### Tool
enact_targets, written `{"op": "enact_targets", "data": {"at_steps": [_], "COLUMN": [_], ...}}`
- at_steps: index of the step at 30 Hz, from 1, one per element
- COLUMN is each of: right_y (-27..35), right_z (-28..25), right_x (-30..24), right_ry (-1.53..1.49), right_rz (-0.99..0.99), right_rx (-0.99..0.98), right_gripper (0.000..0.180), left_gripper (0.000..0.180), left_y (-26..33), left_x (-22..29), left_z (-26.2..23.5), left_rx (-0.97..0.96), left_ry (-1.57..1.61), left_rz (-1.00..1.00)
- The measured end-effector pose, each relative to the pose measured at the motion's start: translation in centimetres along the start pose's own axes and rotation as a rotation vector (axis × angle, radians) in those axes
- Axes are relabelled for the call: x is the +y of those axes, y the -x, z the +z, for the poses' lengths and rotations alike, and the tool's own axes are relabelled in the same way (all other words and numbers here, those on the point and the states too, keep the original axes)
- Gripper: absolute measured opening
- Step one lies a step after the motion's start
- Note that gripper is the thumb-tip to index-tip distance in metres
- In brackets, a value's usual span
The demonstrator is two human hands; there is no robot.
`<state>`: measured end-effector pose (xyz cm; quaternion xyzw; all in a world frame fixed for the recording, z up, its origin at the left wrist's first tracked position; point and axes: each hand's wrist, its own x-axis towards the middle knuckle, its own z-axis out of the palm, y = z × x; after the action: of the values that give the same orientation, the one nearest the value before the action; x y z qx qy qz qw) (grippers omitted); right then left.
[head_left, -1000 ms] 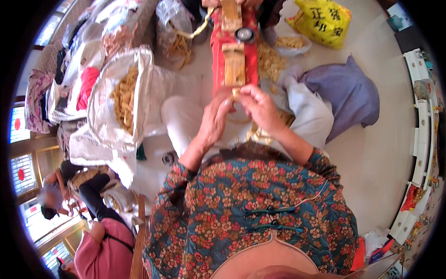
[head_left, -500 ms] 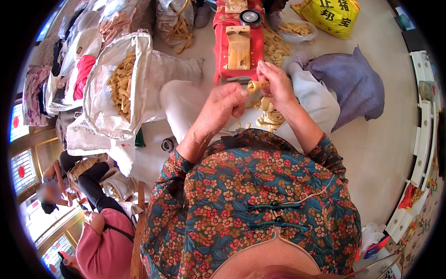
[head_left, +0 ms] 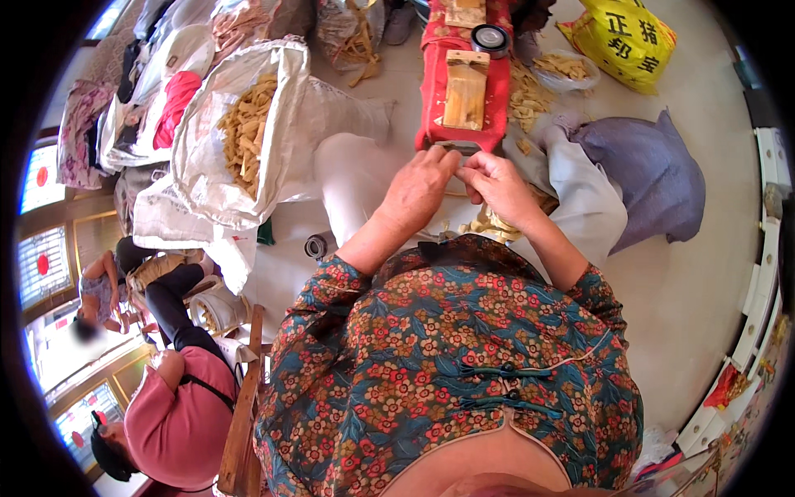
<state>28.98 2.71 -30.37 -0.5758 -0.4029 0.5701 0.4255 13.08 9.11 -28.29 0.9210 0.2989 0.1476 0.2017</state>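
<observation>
My left hand (head_left: 419, 190) and my right hand (head_left: 502, 192) meet in front of my lap, both with fingers closed in a pinch. A tan strip, seen curled between them a moment ago, is now mostly hidden by the fingers. Below my right hand, more pale tan strips (head_left: 490, 225) lie in my lap. Just beyond my fingertips stands a narrow bench with a red cloth (head_left: 431, 99). On it rest a wooden block (head_left: 466, 91) and a round black-rimmed tin (head_left: 489, 39).
To the left, an open white sack (head_left: 286, 91) holds many tan strips (head_left: 248, 137). A grey-blue cloth bundle (head_left: 646, 174) and a yellow bag (head_left: 621, 41) lie to the right. A black roll of tape (head_left: 315, 246) is on the floor. Other people sit at the lower left.
My hands have come together and turned, hiding the curled strip that showed between them. The whole view has shifted, so the bench and sacks appear further right.
</observation>
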Motion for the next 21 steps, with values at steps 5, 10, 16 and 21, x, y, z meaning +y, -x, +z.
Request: {"op": "enact_targets", "data": {"at_steps": [5,10,16,21], "right_y": [0.5,0.5,-3.0,-4.9], "right_z": [0.3,1.1,-2.1,-3.9], "right_x": [-0.2,-1.7,-2.0,-1.6], "right_ry": [0.121,0.075,0.173,0.203], "right_rz": [-0.163,-0.208,-0.298,-0.28], "right_rx": [-0.027,0.016,0.228,0.274], "right_gripper": [0.02,0.019,0.023,0.025], "left_gripper": [0.019,0.014,0.013,0.016], "left_y": [-0.4,-1.6,-4.0,-5.6], "left_x": [-3.5,-5.6,-3.5,-5.6], "left_z": [2.3,2.6,1.2,1.4], "left_rx": [0.092,0.171,0.004,-0.008], "left_ry": [-0.14,-0.135,1.213,1.444], "left_rz": [0.185,0.21,-0.512,-0.44]}}
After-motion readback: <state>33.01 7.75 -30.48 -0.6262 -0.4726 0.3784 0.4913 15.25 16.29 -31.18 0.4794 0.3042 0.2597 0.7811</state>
